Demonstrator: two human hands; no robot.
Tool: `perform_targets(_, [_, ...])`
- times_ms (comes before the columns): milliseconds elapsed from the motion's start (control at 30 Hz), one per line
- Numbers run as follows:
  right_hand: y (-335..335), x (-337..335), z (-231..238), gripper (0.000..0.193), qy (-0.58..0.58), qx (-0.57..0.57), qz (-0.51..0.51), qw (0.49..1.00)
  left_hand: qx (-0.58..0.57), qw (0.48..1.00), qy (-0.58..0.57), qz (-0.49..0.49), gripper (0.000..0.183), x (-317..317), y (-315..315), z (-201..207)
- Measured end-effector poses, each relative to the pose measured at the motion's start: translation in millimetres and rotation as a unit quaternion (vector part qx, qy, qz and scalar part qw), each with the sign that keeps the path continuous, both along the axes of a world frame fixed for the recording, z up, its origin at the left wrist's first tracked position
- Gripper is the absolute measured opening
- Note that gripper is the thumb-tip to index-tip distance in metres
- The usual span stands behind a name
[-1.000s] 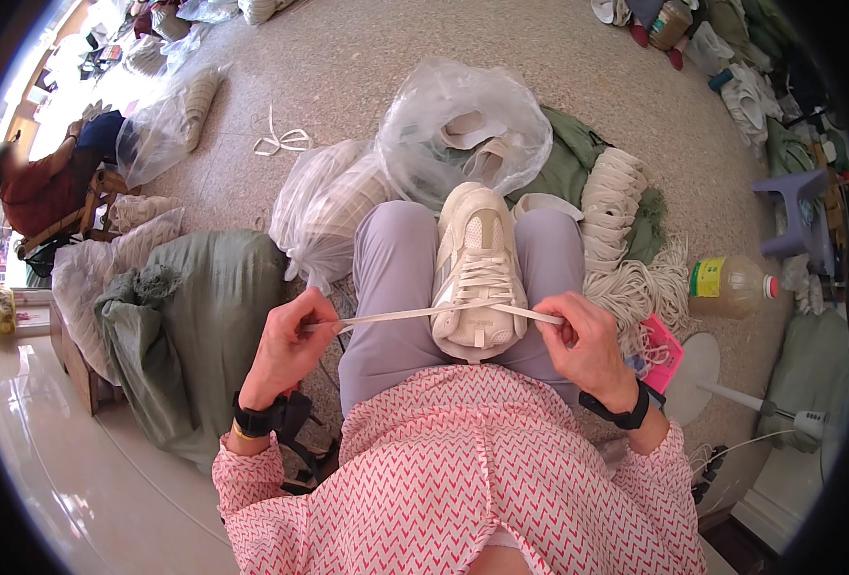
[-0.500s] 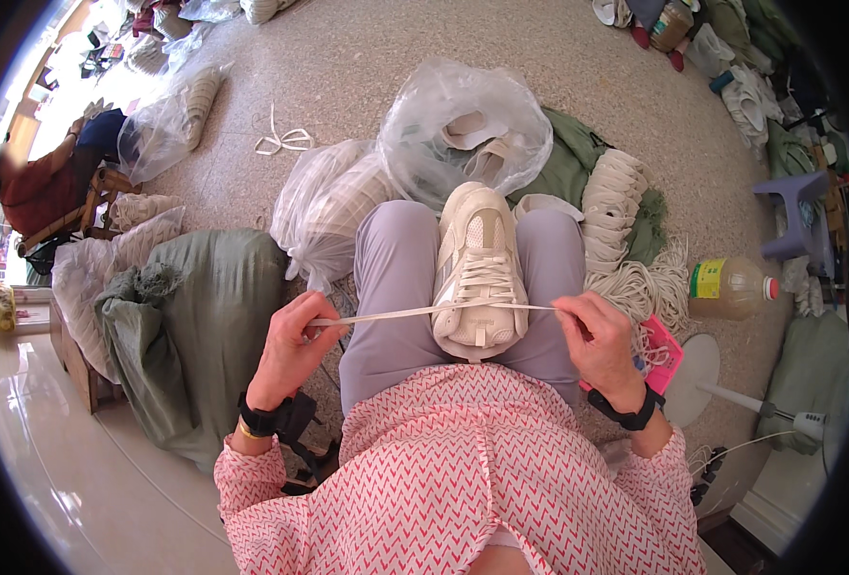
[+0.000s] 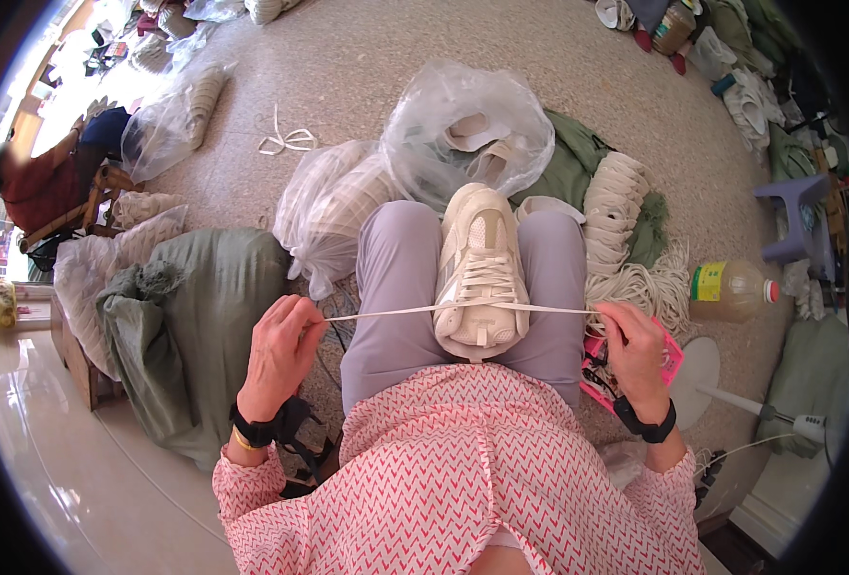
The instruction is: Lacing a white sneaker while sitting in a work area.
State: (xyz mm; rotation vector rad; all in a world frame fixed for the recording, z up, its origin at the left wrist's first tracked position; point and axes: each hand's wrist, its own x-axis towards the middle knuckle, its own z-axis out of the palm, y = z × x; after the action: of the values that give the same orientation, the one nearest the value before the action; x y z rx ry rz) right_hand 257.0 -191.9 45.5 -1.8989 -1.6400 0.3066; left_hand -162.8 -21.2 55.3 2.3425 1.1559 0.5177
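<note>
A cream laced sneaker (image 3: pixel 483 273) rests between my thighs, its toe pointing away from me and its heel near my belly. Its flat pale shoelace (image 3: pixel 386 312) stretches out to both sides across the tongue in a nearly straight line. My left hand (image 3: pixel 283 347) pinches one end of the lace, left of my knee. The other end is between the thumb and fingers of my right hand (image 3: pixel 633 353), above a pink basket (image 3: pixel 672 359) on the floor.
Beyond my knees lie a clear bag (image 3: pixel 424 105) of shoe parts and another bag of stacked pieces (image 3: pixel 333 196). A bundle of white laces (image 3: pixel 647 292) and a large plastic bottle (image 3: pixel 728 290) are at right. Green sacks (image 3: pixel 223 316) stand left; a person (image 3: pixel 46 192) sits farther off.
My hands have moved farther apart, the right one most, drawing out more lace on the right side. The sneaker stays in place between my legs.
</note>
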Motion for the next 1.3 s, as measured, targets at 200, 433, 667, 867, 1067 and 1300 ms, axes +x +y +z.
perform_targets(200, [-15.3, 33.9, 5.2, 0.016, -0.015, -0.036, -0.064, 0.997, 0.023, 0.998, 0.055, 0.027, 0.015, -20.0, 5.3, -5.6])
perform_targets(433, [-37.3, 79.8, -8.8, 0.015, -0.018, -0.041, -0.103, 0.994, -0.024, 0.996, 0.039, 0.074, 0.012, -50.7, 13.1, -11.1])
perform_targets(667, [-49.4, 105.4, -28.0, 0.016, -0.026, -0.081, -0.129, 0.988, -0.064, 0.987, 0.067, 0.130, 0.011, -83.2, 27.7, -2.3])
perform_targets(867, [-68.1, 144.2, -53.4, 0.018, 0.036, -0.087, -0.169, 0.981, -0.066, 0.980, 0.067, 0.178, 0.014, -107.7, 39.9, 4.3])
perform_targets(1067, [-80.0, 179.5, -71.7, 0.019, 0.073, -0.096, -0.205, 0.971, -0.063, 0.976, 0.088, 0.189, 0.014, -130.0, 47.8, 10.0])
perform_targets(1300, [-89.0, 204.1, -87.5, 0.020, 0.066, -0.118, -0.216, 0.967, -0.070, 0.977, 0.110, 0.168, 0.013, -134.6, 54.7, 18.3])
